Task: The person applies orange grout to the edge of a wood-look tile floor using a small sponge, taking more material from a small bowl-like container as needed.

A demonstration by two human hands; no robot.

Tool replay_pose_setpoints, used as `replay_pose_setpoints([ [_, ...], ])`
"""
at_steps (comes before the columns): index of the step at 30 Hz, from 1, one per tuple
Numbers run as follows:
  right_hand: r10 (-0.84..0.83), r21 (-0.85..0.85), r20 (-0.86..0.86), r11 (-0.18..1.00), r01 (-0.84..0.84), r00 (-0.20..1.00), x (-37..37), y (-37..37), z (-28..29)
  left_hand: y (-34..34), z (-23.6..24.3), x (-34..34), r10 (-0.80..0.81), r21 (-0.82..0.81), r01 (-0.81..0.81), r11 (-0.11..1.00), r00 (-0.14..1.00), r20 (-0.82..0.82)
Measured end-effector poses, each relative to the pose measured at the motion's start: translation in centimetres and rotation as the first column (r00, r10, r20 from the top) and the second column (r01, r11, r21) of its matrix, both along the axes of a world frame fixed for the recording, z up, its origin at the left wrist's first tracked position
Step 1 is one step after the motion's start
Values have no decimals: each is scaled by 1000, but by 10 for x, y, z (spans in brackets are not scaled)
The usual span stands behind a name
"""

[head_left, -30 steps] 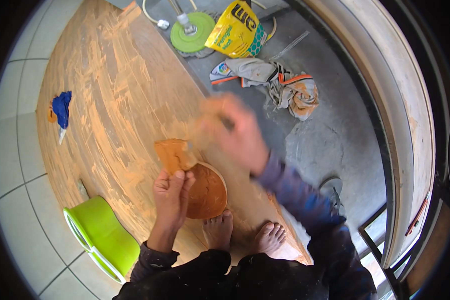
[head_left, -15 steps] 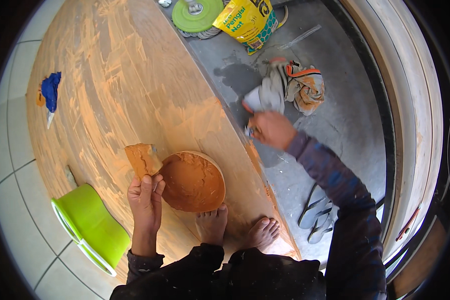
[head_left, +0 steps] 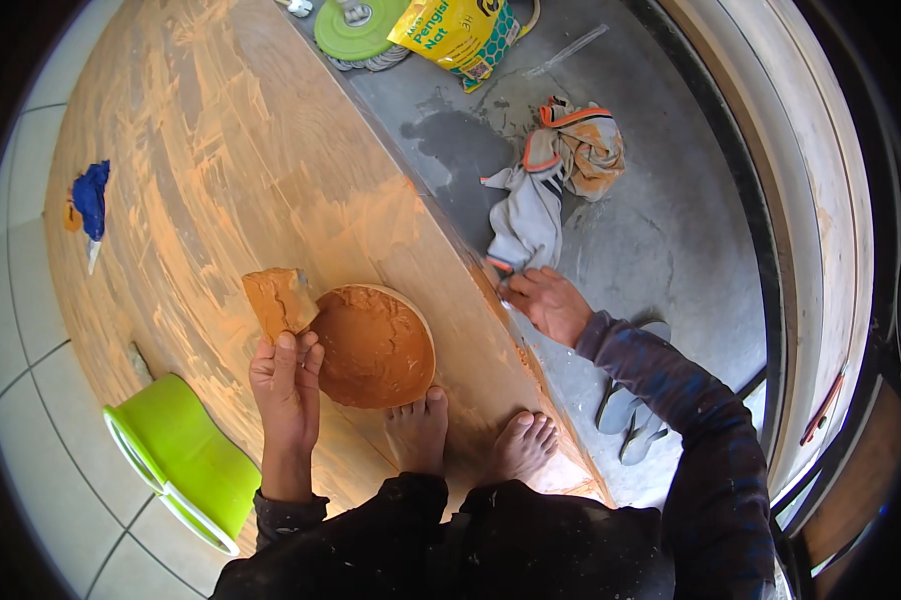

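Note:
My left hand (head_left: 286,375) pinches a flat putty spreader (head_left: 279,302) coated with orange-brown putty, held up beside a round bowl (head_left: 376,345). The same putty lines the bowl, which sits on the wooden boards just ahead of my feet. Over the edge of the boards, my right hand (head_left: 546,303) has its fingers closed. A small pale bit shows at their tips, too unclear to name. Just beyond those fingers lies the end of a grey cloth (head_left: 529,225) with orange trim; whether they touch is unclear. The cloth's stained other end is bunched up.
Putty streaks cover the wooden surface (head_left: 221,170). A blue crumpled thing (head_left: 90,200) lies far left, and a green plastic stool (head_left: 186,450) stands near left. On the lower grey floor are a yellow packet (head_left: 461,40), a green mop head (head_left: 356,25) and dark sandals (head_left: 626,405).
The grey cloth, blurred before, now lies stretched out towards my right hand. That hand has drawn a little nearer to me. My left hand still holds the spreader beside the bowl.

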State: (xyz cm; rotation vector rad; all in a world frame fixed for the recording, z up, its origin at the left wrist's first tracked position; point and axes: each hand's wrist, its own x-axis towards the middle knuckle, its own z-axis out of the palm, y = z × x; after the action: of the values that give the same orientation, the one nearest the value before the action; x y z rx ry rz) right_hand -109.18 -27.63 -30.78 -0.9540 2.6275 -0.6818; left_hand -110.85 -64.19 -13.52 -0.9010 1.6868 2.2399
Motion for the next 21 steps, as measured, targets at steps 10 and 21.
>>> replay_pose_setpoints([
  [10,-471,-438,174,749,496,865,-29,-32,-28,4,-13,4,-30,27,30,999,1000,8],
  [21,-50,-166,367,979,118,929,37,33,10,-3,-6,1,5,25,-4,1000,999,-49],
])
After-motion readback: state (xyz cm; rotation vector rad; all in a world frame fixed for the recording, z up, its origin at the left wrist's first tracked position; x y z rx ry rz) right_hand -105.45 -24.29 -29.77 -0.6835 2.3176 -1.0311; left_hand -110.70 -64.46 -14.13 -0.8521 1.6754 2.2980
